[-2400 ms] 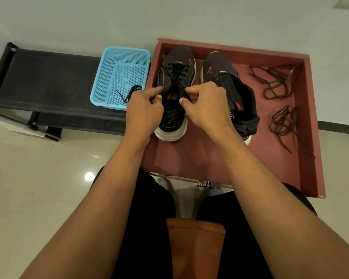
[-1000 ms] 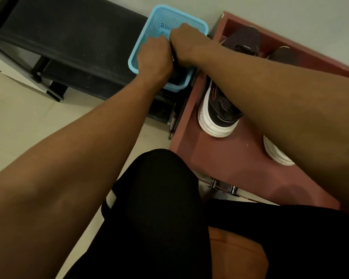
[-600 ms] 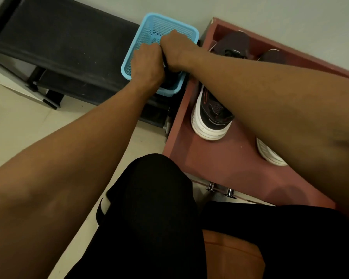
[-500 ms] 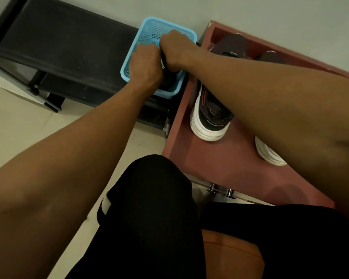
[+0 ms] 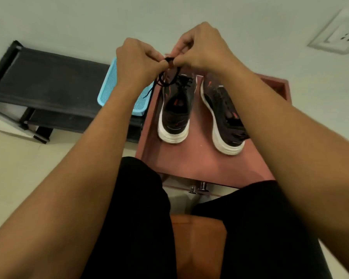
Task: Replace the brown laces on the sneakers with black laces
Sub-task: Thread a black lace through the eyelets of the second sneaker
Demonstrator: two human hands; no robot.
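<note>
Pinching the black lace (image 5: 165,80) between curled fingertips, our left hand (image 5: 137,63) and right hand (image 5: 201,49) have lifted it out of the blue mesh basket (image 5: 107,91) to above the laced left sneaker (image 5: 175,109). We judge the seemingly unlaced right sneaker (image 5: 224,117) comes next. Both stand in a red tray (image 5: 199,164), beside a black rack (image 5: 54,77) against a pale wall.

Left hand (image 5: 138,61) and right hand (image 5: 201,47) have risen from the blue basket (image 5: 108,89), pinching a black lace (image 5: 159,79) above the sneakers (image 5: 174,106).
</note>
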